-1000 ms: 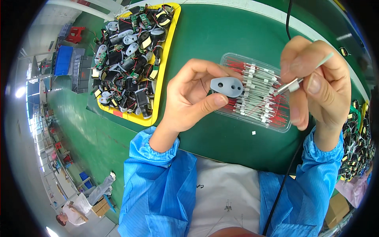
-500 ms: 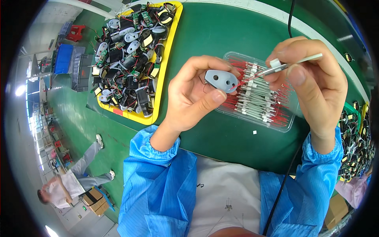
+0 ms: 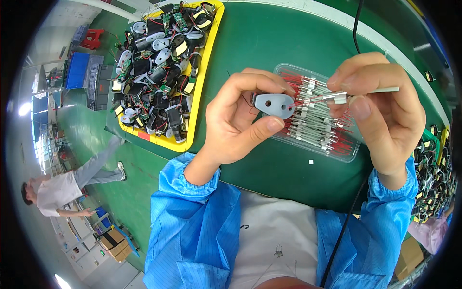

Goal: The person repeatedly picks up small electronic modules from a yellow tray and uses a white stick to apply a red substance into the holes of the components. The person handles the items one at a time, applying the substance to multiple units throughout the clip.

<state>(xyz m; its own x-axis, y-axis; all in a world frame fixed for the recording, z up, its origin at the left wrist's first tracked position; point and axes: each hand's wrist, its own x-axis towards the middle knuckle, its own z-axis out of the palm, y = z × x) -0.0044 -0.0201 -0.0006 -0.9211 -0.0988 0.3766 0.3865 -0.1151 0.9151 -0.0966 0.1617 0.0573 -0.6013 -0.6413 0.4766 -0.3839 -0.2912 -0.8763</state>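
My left hand (image 3: 226, 123) is closed around a grey oval plastic end piece (image 3: 275, 104) with several round holes in its face, held between thumb and fingers. Dark wire hangs from its left side. My right hand (image 3: 392, 113) pinches a thin grey-sleeved wire lead (image 3: 385, 90) with a small white connector. From that lead, fine red wire ends reach left to the hole at the right end of the grey piece; whether they go in is too small to tell. Below both hands lies a clear plastic tray (image 3: 353, 155) of similar wire leads (image 3: 313, 120).
A yellow tray (image 3: 193, 118) heaped with motor-like assemblies and green circuit boards stands at the left on the green table (image 3: 250, 36). A small white piece (image 3: 311, 162) lies near the clear tray. More assemblies (image 3: 430, 178) sit far right. A person (image 3: 62, 190) walks on the floor at left.
My left hand and the grey piece have shifted slightly right and down. The lead in my right hand has turned closer to level. The person at left has moved farther left and up.
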